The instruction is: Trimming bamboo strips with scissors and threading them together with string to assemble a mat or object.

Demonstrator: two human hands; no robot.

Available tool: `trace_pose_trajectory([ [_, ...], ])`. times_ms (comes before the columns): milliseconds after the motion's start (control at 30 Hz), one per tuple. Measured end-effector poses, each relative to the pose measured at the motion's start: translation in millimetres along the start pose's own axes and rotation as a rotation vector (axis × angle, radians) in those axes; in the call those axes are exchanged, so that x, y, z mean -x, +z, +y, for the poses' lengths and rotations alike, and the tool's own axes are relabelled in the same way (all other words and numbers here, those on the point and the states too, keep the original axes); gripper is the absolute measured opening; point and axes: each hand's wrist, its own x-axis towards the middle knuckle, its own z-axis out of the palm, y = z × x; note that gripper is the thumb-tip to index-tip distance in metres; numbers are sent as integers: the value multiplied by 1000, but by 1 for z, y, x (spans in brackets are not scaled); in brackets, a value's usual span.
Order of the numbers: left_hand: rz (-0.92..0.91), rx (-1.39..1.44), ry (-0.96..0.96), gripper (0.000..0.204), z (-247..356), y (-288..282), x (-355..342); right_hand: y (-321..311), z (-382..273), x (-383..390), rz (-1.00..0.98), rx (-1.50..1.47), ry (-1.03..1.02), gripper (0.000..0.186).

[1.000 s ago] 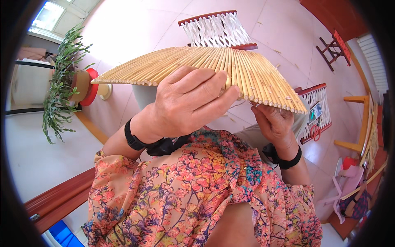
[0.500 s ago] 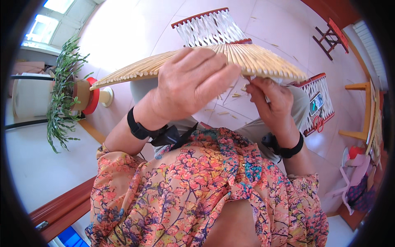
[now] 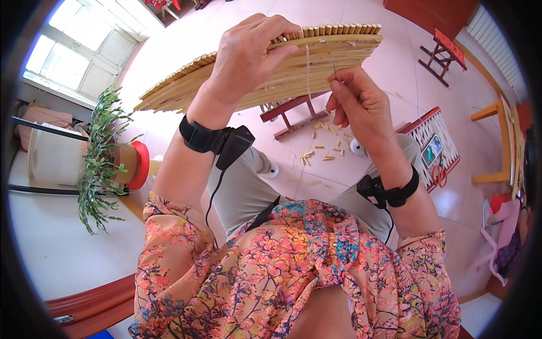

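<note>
A mat of pale, straw-coloured stalks (image 3: pixel 344 52) is raised and tilted in front of me, with its cut stalk ends along the upper edge. My left hand (image 3: pixel 245 53) is closed around that edge, thumb on the near face. From the mat a white thread (image 3: pixel 309 73) hangs down in a loose curve. To the right of it, my right hand (image 3: pixel 364 107) is closed in a pinch on a thin needle (image 3: pixel 335 70), its point upward and apart from the mat. Where the thread's lower end meets the needle is hard to make out.
Below the mat stands a red-framed folding stool (image 3: pixel 293 117), with cut stalk pieces (image 3: pixel 327 135) scattered on the tiles. On the right, another folding stool (image 3: pixel 432 121) bears a phone (image 3: pixel 433 148) and red-handled scissors (image 3: pixel 439 176). A potted plant (image 3: pixel 104 164) is at the left.
The mat has been lifted and tipped so its other face shows. My left hand has risen with it. My right hand has come out from beneath the mat, and the needle and thread now show.
</note>
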Motion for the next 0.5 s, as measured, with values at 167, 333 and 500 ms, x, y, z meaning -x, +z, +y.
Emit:
trace_pose_trajectory([
  [167, -41, 15, -67, 20, -5, -1, -9, 7, -7, -14, -21, -26, 86, 14],
  [333, -75, 39, -121, 21, -14, 1, -14, 8, -6, -24, -1, -102, 71, 14],
  [500, -80, 50, -128, 22, -19, 4, -19, 6, -6, -29, 24, -99, 74, 13],
])
